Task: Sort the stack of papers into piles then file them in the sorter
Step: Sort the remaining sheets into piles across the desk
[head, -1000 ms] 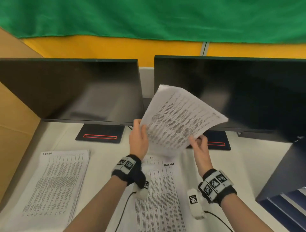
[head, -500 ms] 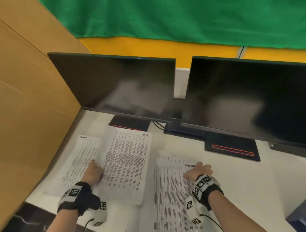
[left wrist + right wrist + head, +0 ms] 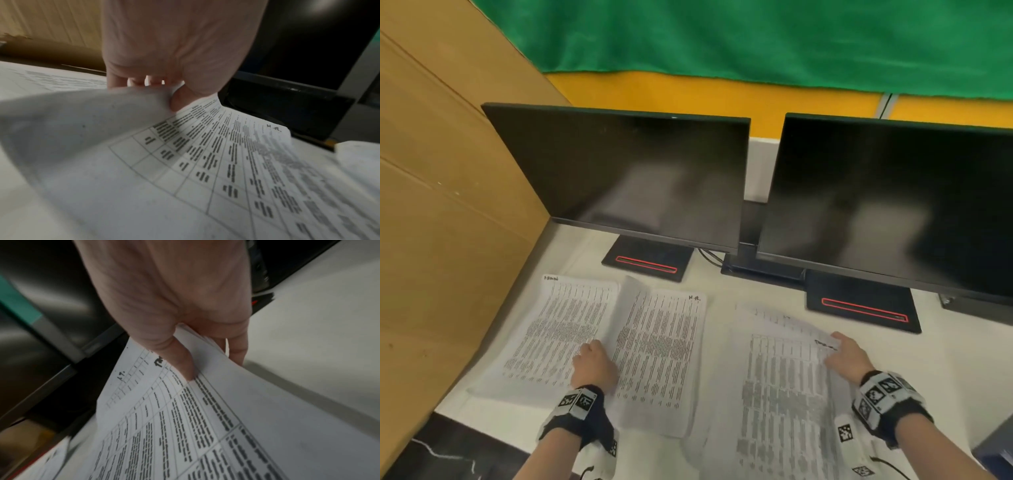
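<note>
The left hand [image 3: 594,366] pinches the curled left edge of the middle sheet [image 3: 659,349], which overlaps the left pile [image 3: 558,329] near the cardboard wall [image 3: 448,240]. The right hand [image 3: 847,356] grips the upper right corner of the right pile [image 3: 784,383], thumb on top and fingers under the lifted sheets. Bare white table [image 3: 945,359] lies to its right; two monitors [image 3: 626,178] stand just behind the papers.

white desk [image 3: 715,294], three paper piles [image 3: 558,329], two monitors [image 3: 619,178]
</note>
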A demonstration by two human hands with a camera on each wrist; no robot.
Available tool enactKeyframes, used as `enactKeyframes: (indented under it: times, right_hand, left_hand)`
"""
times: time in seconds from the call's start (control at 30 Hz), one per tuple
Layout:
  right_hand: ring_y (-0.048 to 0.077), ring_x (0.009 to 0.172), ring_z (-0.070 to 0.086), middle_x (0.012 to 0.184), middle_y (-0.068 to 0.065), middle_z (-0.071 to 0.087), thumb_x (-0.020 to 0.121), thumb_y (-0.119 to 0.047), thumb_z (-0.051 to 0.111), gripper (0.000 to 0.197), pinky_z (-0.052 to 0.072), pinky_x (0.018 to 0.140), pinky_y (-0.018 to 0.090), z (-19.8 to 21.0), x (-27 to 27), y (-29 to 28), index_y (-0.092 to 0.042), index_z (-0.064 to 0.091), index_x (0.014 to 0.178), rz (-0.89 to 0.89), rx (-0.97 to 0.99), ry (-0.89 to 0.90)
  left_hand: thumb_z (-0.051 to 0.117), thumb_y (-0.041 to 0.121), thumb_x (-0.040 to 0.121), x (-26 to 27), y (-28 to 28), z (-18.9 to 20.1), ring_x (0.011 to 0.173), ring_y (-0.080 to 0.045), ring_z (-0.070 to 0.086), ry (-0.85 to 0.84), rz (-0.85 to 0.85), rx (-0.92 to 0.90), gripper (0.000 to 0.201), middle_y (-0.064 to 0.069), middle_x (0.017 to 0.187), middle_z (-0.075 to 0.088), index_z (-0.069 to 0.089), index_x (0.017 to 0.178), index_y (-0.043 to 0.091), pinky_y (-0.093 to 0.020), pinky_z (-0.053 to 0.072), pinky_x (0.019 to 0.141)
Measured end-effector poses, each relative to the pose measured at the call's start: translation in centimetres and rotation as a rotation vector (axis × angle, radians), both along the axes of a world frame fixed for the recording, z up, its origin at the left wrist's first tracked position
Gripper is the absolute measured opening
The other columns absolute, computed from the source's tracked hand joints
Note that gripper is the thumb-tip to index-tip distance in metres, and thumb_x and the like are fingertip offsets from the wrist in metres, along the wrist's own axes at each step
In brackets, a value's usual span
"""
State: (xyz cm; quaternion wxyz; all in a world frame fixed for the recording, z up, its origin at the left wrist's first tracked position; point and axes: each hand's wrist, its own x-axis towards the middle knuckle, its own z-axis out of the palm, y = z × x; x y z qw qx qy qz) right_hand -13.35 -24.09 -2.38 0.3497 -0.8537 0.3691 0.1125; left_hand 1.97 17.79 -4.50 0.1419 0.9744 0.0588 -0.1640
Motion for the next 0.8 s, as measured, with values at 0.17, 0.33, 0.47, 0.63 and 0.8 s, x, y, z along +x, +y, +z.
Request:
enactKeyframes:
  times: [0.17, 0.33, 0.47, 0.63, 0.8]
  right_hand:
    - [0.032, 0.097, 0.061, 0.096, 0.013, 0.065, 0.078, 0.005, 0.055, 0.023, 0.043, 0.081, 0.030, 0.2, -0.9, -2.2, -0.014, 0.056, 0.091, -0.050, 0.040, 0.010]
    - [0.033, 0.101, 0.061, 0.102, 0.015, 0.067, 0.076, 0.003, 0.058, 0.025, 0.049, 0.092, 0.041, -0.7, -0.8, -2.9, -0.010, 0.060, 0.097, -0.107, 0.094, 0.039]
    - [0.036, 0.126, 0.045, 0.138, 0.018, 0.046, 0.075, 0.001, 0.067, 0.069, 0.044, 0.098, 0.040, -0.5, -0.8, -2.1, -0.004, 0.039, 0.137, -0.228, 0.182, 0.024]
    - [0.033, 0.111, 0.055, 0.123, 0.018, 0.056, 0.075, 0.006, 0.065, 0.064, 0.045, 0.097, 0.039, -0.5, -1.9, -1.0, -0.011, 0.039, 0.130, -0.331, 0.192, -0.116]
    - [0.027, 0.098, 0.061, 0.104, 0.010, 0.065, 0.077, 0.001, 0.066, 0.035, 0.048, 0.092, 0.039, -0.2, -2.7, 0.6, -0.015, 0.053, 0.106, -0.310, 0.295, -0.222]
  left_hand:
    - [0.046, 0.008, 0.083, 0.6, 2.0, -0.4, 0.114, -0.027, 0.041, -0.023, -0.033, 0.145, 0.040, -0.010, 0.127, 0.040, 0.040, 0.123, 0.007, -0.041, 0.045, 0.097]
    - [0.043, 0.011, 0.083, 0.5, 2.3, -0.7, 0.116, -0.030, 0.038, -0.003, 0.091, 0.239, 0.034, -0.013, 0.125, 0.037, 0.046, 0.117, 0.009, -0.046, 0.040, 0.098]
    - [0.040, 0.016, 0.082, -0.3, 0.2, -0.7, 0.108, -0.029, 0.039, -0.001, 0.183, 0.286, 0.029, -0.012, 0.115, 0.038, 0.052, 0.108, 0.010, -0.045, 0.037, 0.098]
    - [0.055, 0.022, 0.077, -0.6, -3.3, 0.9, 0.120, -0.031, 0.041, -0.139, 0.082, 0.342, 0.062, -0.013, 0.137, 0.035, 0.031, 0.134, 0.011, -0.049, 0.034, 0.104]
    - [0.045, 0.027, 0.092, -1.9, -14.5, 2.9, 0.125, -0.024, 0.038, -0.407, -0.589, -0.030, 0.046, -0.006, 0.140, 0.037, 0.036, 0.137, 0.020, -0.042, 0.034, 0.106]
